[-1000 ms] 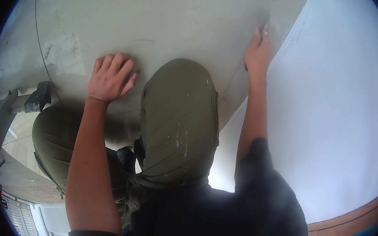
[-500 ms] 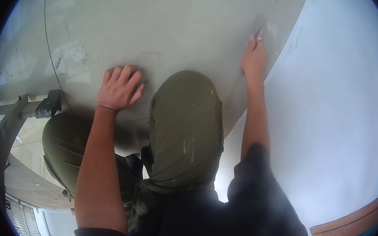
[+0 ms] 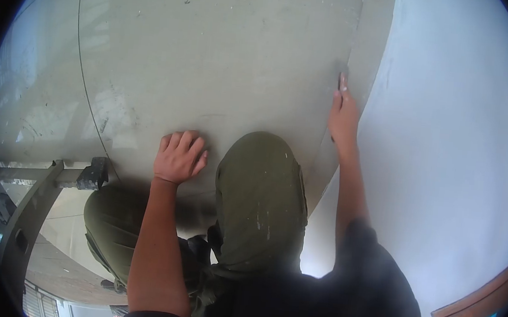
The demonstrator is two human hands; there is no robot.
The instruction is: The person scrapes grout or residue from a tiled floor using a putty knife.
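Note:
My left hand (image 3: 180,159) leans on the grey tiled floor (image 3: 227,53), its fingers slightly bent and apart, with nothing in them. Farther forward and to the right, my right hand (image 3: 345,118) is closed around a thin dark tool (image 3: 340,80), its index finger stretched along it. Most of this tool is hidden by the hand, so its exact kind does not show. The tool's tip is at the floor beside a tile joint (image 3: 352,49) that runs near the white wall (image 3: 443,133).
Between my arms is my raised knee in green trousers (image 3: 261,189), with pale specks on the cloth. A metal ladder (image 3: 34,215) with a dark foot (image 3: 93,173) is at my left. At the lower right is a brown wooden frame (image 3: 476,311).
My view has shifted, so floor, knees and ladder appear lower and farther right. My right hand has come nearer to me along the joint, still gripping the tool. My left hand stays on the floor.

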